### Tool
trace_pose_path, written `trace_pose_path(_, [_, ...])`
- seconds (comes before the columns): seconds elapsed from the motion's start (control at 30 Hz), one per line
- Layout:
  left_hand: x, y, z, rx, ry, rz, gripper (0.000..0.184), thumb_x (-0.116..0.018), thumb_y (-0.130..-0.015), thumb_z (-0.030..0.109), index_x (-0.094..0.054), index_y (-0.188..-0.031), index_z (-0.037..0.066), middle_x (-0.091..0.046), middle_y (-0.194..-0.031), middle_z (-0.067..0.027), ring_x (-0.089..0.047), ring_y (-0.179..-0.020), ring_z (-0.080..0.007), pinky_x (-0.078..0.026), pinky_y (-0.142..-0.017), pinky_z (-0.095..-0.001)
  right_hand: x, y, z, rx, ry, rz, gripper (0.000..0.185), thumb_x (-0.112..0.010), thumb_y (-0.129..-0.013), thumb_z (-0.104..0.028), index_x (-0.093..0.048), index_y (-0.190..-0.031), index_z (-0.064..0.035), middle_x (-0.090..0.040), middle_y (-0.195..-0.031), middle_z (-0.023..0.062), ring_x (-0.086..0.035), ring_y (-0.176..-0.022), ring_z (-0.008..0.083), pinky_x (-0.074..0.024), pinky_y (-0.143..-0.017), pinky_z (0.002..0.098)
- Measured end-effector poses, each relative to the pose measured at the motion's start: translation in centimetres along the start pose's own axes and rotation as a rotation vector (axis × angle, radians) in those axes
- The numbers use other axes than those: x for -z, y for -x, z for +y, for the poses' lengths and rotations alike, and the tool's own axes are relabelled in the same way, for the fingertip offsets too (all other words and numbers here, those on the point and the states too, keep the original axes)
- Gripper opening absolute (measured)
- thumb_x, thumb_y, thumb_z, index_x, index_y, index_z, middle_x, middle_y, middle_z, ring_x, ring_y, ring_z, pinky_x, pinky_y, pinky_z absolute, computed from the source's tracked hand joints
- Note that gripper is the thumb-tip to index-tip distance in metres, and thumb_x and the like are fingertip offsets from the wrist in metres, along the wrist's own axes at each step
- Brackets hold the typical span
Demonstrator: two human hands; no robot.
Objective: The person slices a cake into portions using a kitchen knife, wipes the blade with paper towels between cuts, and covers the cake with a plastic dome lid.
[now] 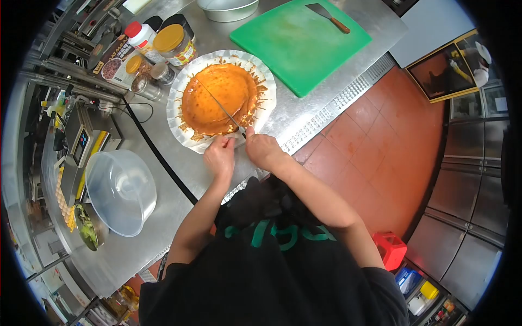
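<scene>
A: Step in hand?
B: Cutting, I judge: right hand (pixel 263 151) grips the knife (pixel 222 107), blade across the cake (pixel 229 88); left hand (pixel 220 158) curled at the paper (pixel 266 81) rim (pinching? cannot tell).
A: Next move?
B: Calls for even pressure.
A: Surroundings?
B: Cake on paper, steel counter (pixel 125 261); green board (pixel 302 49) beside; tiled floor (pixel 364 146).
</scene>
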State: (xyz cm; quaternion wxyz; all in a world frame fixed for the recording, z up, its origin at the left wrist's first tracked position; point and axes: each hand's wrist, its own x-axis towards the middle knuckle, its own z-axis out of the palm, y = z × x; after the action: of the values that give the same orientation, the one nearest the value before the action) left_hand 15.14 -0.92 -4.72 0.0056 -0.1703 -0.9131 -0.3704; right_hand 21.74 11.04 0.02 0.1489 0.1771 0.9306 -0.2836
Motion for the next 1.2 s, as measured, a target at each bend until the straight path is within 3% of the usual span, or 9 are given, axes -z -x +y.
trace_pose_path(0.07, [-1.1,-0.4,0.0,-0.082,-0.198,-0.056,0.018,-0.074,-0.071,0.023,-0.066,-0.066,0.008,-0.062,-0.062,-0.0131,-0.061,-0.058,-0.0345,-0.046,-0.054,-0.0437,0.1,0.0,0.1,-0.007,-0.016,-0.011,0.023,-0.038,-0.087,-0.005,-0.041,-0.106,0.0079,-0.064,-0.084,0.0274,-0.065,-0.081,0.0396,-0.0517,-0.071,0.0446])
trace_pose_path(0.17, [-2.6,-0.4,0.1,-0.054,-0.233,0.005,0.018,-0.073,-0.069,0.024,-0.067,-0.062,0.009,-0.062,-0.063,-0.0143,-0.061,-0.058,-0.0354,-0.046,-0.054,-0.0452,0.0,0.0,0.1,0.004,-0.027,0.015,0.024,-0.038,-0.087,-0.005,-0.041,-0.107,0.0083,-0.064,-0.083,0.0267,-0.065,-0.080,0.0393,-0.0519,-0.071,0.0442])
trace_pose_path(0.57, [-2.0,-1.5,0.4,-0.028,-0.245,0.010,0.008,-0.070,-0.067,0.017,-0.071,-0.070,0.009,-0.064,-0.068,-0.0164,-0.062,-0.063,-0.0361,-0.048,-0.060,-0.0462,0.7,0.5,0.2,0.002,0.014,-0.017,0.021,-0.039,-0.087,-0.006,-0.042,-0.104,0.0052,-0.066,-0.085,0.0241,-0.066,-0.083,0.0364,-0.0523,-0.072,0.0417])
trace_pose_path(1.2, [-1.6,-1.5,0.9,0.032,-0.201,-0.017,0.009,-0.069,-0.067,0.016,-0.071,-0.069,0.007,-0.063,-0.067,-0.0184,-0.062,-0.064,-0.0377,-0.046,-0.060,-0.0472,0.4,6.4,1.7,0.012,0.075,-0.057,0.019,-0.039,-0.088,-0.004,-0.044,-0.101,0.0086,-0.064,-0.081,0.0257,-0.066,-0.075,0.0379,-0.0533,-0.065,0.0431])
